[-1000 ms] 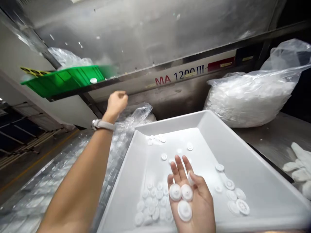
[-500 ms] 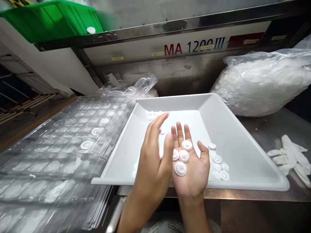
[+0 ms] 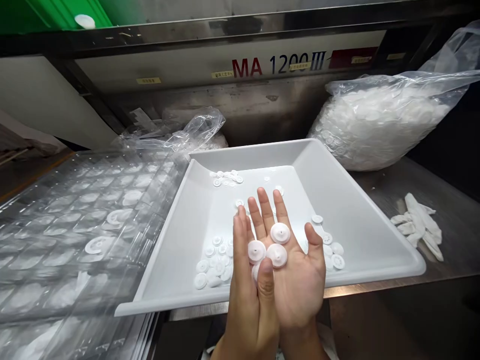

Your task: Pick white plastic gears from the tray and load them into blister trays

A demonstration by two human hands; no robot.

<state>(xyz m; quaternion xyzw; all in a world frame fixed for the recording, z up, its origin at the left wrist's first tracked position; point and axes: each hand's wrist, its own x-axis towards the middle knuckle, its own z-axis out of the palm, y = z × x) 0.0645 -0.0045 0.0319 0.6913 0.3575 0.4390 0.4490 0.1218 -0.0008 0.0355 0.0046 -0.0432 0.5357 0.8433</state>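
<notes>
Holding my right hand (image 3: 296, 280) palm up above the near part of a pale grey plastic tray (image 3: 365, 225) with sloping walls, I have its fingers spread and its thumb standing apart, and three round white plastic discs (image 3: 277, 255), each with a small raised centre, lie loose on the palm and the base of the fingers. My left hand (image 3: 249, 300) is upright along the little-finger side of the right one, fingers straight and thumb towards me; below the three, a partly hidden white disc (image 3: 255, 271) shows beside my left thumb tip, and I cannot tell whether I am gripping it. Inside the tray, a group of small white discs (image 3: 215, 265) sits to the left of my hands, another white cluster (image 3: 332, 251) to the right, and a farther white row (image 3: 226, 178) in the back left corner. Left of the tray stand stacked clear plastic blister sheets (image 3: 67, 255), a few pockets showing white pieces. Beyond the tray's right wall, a bulging clear plastic bag (image 3: 378, 125) full of white parts rests on the grey metal bench (image 3: 461, 240), with limp white glove fabric (image 3: 420, 225) nearer me
</notes>
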